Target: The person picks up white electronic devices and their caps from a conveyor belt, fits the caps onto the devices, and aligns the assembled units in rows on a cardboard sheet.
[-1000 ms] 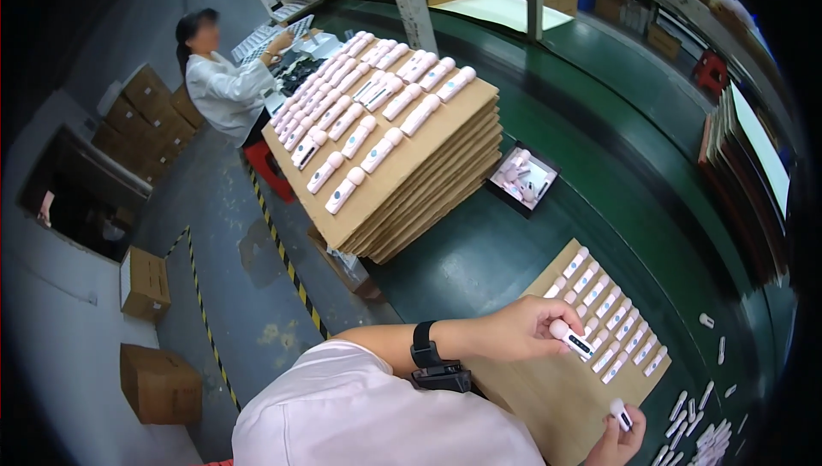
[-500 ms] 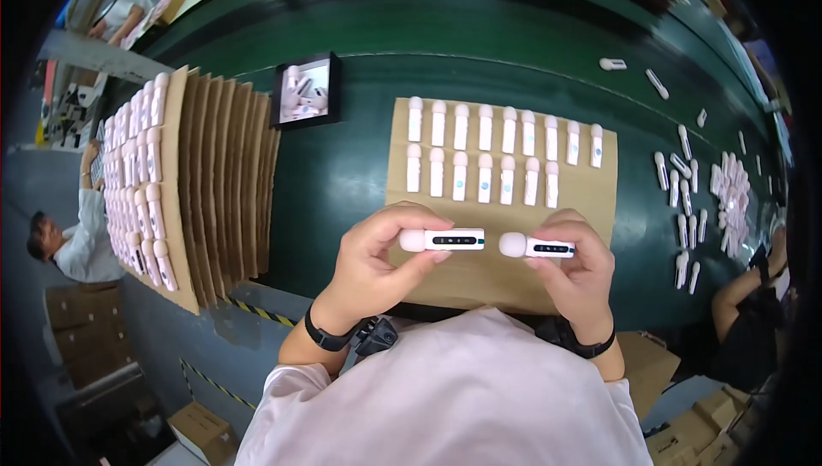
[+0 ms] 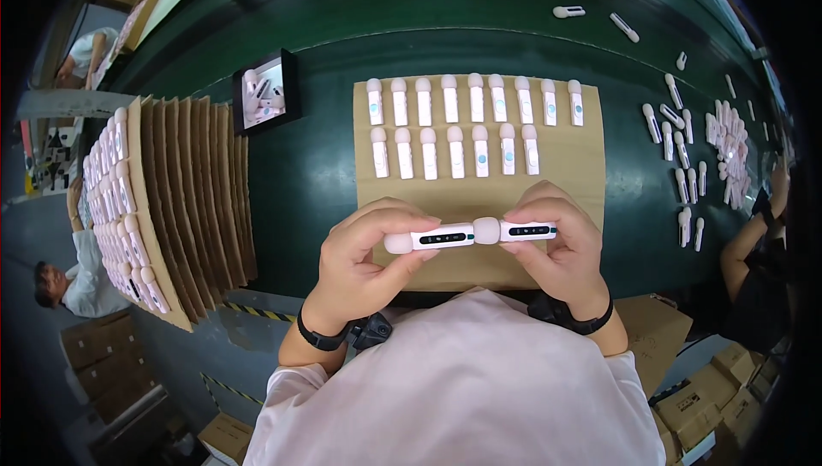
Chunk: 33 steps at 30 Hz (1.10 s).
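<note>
My left hand (image 3: pixel 364 248) is closed on a small white wand massager (image 3: pixel 443 237), pinching it by its pale pink rounded head and body. My right hand (image 3: pixel 561 239) grips a second wand massager (image 3: pixel 486 231) in the same pinch. Both lie level with their black button panels facing up and their heads to the left. The tail of the left one meets the head of the right one. Beyond my hands, a cardboard sheet (image 3: pixel 479 201) carries two rows of similar massagers (image 3: pixel 451 100), heads pointing away from me.
Upright cardboard layers (image 3: pixel 201 209) stand at left, the outermost bearing rows of massagers (image 3: pixel 116 201). A black-framed box (image 3: pixel 288 94) with massagers sits on the green table (image 3: pixel 308 209). Loose massagers (image 3: pixel 728 149) lie piled at right, near another person's arm (image 3: pixel 741 243). Cartons (image 3: pixel 698 406) stand at lower right.
The two massagers have come together end to end, closing the gap between them. The view has shifted, so the table's contents sit elsewhere in the picture.
</note>
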Available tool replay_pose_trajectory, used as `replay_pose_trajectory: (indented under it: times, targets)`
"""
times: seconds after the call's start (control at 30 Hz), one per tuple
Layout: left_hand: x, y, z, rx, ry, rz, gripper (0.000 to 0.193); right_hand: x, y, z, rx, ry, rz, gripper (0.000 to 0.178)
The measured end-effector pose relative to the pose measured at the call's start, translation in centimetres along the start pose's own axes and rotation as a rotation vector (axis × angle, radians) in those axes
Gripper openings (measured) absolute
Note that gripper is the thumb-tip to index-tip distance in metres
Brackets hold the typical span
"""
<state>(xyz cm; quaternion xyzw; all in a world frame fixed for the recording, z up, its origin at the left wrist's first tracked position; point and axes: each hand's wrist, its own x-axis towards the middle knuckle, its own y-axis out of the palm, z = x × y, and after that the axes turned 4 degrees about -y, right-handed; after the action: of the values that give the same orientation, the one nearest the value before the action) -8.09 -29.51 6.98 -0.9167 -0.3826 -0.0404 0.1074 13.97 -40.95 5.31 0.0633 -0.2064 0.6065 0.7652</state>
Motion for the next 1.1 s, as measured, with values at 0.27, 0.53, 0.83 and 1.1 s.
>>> replay_pose_trajectory:
  times: [0.27,0.53,0.83,1.1]
  targets:
    - [0.7,0.4,0.2,0.031,0.052,0.011,0.029,0.0,-0.5,-0.3,-0.035,-0.049,-0.010,0.028]
    - [1.9,1.0,-0.1,0.162,0.052,0.018,0.031,-0.3,0.2,-0.3,0.136,0.017,-0.151,0.023]
    - [2.6,2.4,2.4,-0.032,0.041,0.030,0.026,0.1,-1.3,-0.3,-0.234,-0.091,0.046,0.042]
    - [2.9,4.1,2.7,0.066,0.151,0.038,0.030,0.0,0.3,-0.6,-0.202,-0.098,-0.010,0.040]
